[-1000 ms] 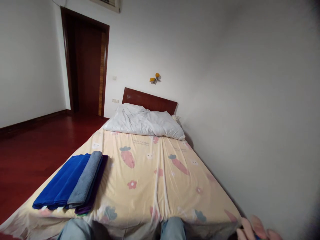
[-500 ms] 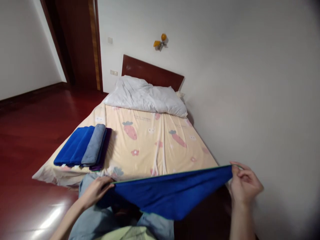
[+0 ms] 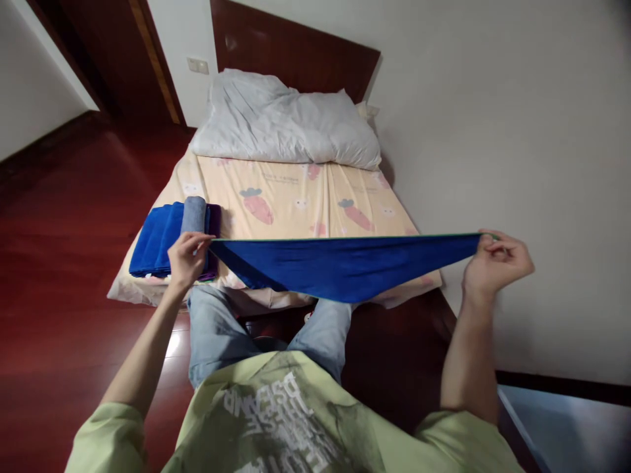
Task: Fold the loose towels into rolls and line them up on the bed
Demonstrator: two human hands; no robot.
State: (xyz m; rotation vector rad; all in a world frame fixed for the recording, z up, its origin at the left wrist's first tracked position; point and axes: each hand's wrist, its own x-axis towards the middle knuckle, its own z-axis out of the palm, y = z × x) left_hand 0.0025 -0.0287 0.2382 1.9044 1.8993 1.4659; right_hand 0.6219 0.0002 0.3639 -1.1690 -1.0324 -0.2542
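Observation:
A blue towel (image 3: 335,266) with a thin green edge is stretched taut between my two hands, its lower part hanging in a shallow triangle. My left hand (image 3: 188,257) pinches one corner, in front of the folded stack. At the far right, my right hand (image 3: 501,261) grips the opposite corner with curled fingers. On the bed's left front corner lie folded blue towels (image 3: 158,238), with a rolled grey towel (image 3: 194,215) on top. A dark purple towel (image 3: 213,220) shows at the stack's right side, partly hidden by my left hand.
The bed (image 3: 290,197) has a pale yellow carrot-print sheet. A crumpled white quilt (image 3: 290,121) lies against the dark wooden headboard (image 3: 296,46). A wall (image 3: 517,164) runs along the right side. Dark red floor (image 3: 59,263) stretches out on the left.
Both hands have lifted the blue towel higher, and its upper edge is now stretched straight and nearly level. The view has tilted down, showing more of my shirt and legs.

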